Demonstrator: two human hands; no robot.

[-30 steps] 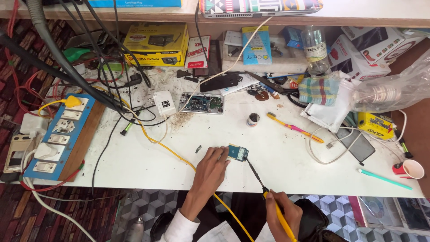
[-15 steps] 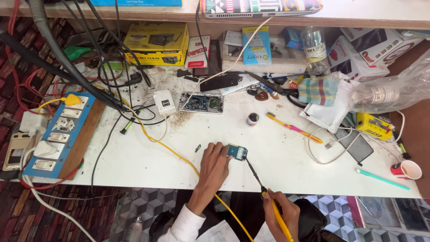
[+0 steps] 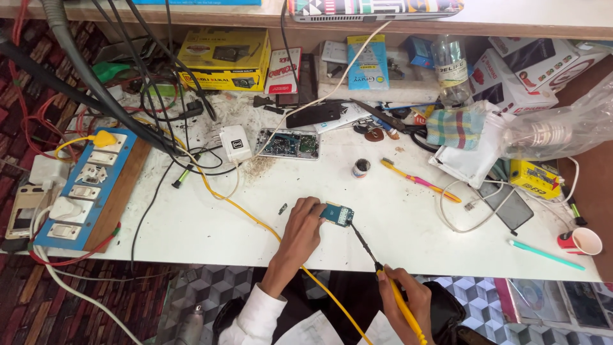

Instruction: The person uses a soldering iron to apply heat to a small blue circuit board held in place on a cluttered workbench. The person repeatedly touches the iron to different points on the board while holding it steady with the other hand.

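**Desk:** What is in the hands at the white workbench [image 3: 191,223]?

**Photographer:** The left hand [image 3: 301,231] pins a small blue circuit board [image 3: 337,214] to the table near its front edge, fingers closed on the board's left side. The right hand [image 3: 402,300] is wrapped around a yellow-handled soldering iron [image 3: 383,275], whose dark tip reaches up to the board's lower right corner.

**Desk:** And around them?

**Photographer:** A yellow cable [image 3: 255,220] runs across the bench and passes under the left wrist. Just left of the fingers lies a tiny dark part [image 3: 282,208]. Farther back sit an opened phone [image 3: 288,144] with its circuitry showing, a white charger [image 3: 236,143], a small round pot [image 3: 361,168] and a yellow-and-pink toothbrush [image 3: 418,181]. A blue switchboard [image 3: 80,188] hangs off the left end; a red cup [image 3: 580,241] and a teal pen [image 3: 546,254] lie at the right. Boxes, a bottle and a checked cloth [image 3: 454,126] crowd the back. Nothing lies between the iron and the board.
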